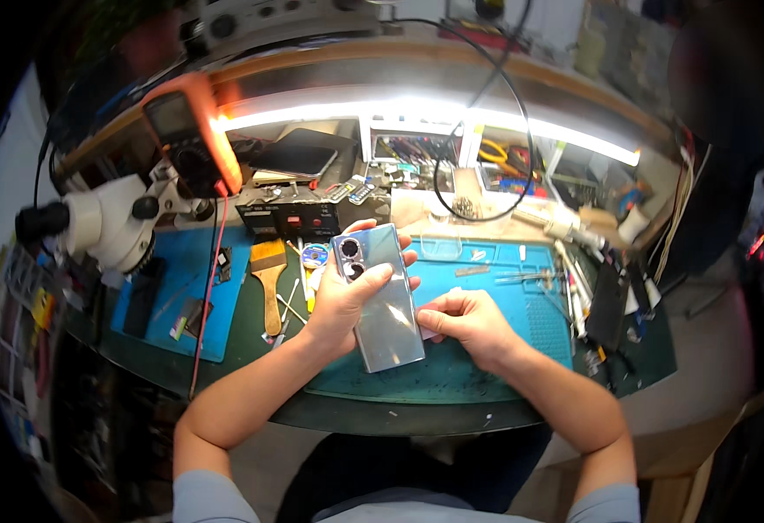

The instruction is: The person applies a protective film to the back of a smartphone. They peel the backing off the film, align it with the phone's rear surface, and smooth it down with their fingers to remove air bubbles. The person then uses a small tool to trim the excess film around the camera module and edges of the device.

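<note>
The head view shows the left hand clasping the phone, thumb across its back; the right hand, elbow bent, pinches a pale piece at its right edge. The blue mat lies beneath the phone.

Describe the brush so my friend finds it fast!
Find the dark green workbench, then the smaller blue mat on its left. Right of that mat lies the brush, with a wide yellow-brown head; its wooden handle is fatter than the thin sticks beside it.
</note>
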Tool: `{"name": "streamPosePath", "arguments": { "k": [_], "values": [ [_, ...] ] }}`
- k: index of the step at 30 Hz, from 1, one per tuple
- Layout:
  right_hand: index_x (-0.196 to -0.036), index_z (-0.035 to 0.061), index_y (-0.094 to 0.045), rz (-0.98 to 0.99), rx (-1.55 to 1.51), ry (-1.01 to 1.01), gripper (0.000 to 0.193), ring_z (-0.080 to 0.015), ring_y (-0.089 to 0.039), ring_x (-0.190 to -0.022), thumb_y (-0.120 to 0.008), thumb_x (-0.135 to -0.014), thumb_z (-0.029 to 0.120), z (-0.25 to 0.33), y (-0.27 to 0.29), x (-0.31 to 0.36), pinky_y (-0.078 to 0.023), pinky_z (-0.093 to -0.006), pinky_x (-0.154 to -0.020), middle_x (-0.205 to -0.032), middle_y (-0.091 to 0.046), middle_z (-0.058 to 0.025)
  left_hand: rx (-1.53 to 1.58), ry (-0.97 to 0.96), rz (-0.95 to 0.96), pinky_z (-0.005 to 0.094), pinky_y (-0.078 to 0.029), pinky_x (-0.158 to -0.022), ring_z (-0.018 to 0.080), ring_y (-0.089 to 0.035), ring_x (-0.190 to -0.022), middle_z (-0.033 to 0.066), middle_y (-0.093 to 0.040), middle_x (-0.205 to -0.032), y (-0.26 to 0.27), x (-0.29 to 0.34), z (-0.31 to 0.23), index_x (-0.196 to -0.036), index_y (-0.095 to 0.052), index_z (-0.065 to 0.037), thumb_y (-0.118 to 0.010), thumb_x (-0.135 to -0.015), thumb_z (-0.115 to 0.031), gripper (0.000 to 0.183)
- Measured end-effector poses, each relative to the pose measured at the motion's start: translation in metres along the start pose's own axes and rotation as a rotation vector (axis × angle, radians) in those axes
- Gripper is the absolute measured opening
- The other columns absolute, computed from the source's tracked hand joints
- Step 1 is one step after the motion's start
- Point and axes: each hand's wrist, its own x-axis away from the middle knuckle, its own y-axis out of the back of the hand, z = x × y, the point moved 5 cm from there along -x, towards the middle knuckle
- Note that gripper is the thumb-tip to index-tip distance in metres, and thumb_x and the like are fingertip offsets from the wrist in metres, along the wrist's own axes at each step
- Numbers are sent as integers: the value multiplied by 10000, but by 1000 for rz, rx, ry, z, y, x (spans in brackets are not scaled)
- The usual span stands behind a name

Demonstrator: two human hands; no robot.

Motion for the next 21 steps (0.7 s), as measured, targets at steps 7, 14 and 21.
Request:
{"name": "streamPosePath", "arguments": {
  "k": [7, 14, 21],
  "values": [
    [-1007, -46, -735, -65, 14, -20, 229, -110, -599, -763, -746, -908, 161, -4, 4, 1, -477, -259, -717, -869, -713, -69, 53, -65, -9, 445, -558, -986, 267, -600, -1196, 168, -558, -1317, 2, 5, 6, -1421, -325, -130, -680, -903, -57, 632],
    [-991, -14, -754, 20, 133, -3, 204, -100, -624, -779, -737, -918, 175, 1, -2, 4, -481, -253, -714, -867, -730, -59, 10, 73, 59, 454, -556, -989, 280, -588, -1212, 192, -562, -1320, 4, 6, 13, -1412, -336, -132, -704, -879, -39, 655],
    [-1042, -23, -732, 180, 237, 19, 231, -102, -650, -834, -723, -936, 182, -1, -1, -4, -523, -268, -754, -940, -734, -70, -34, 137, 67, 480, -558, -974, 295, -591, -1213, 196, -560, -1328, 1, 11, 2, -1438, -321, -112, -735, -854, -57, 718]
  ]
}}
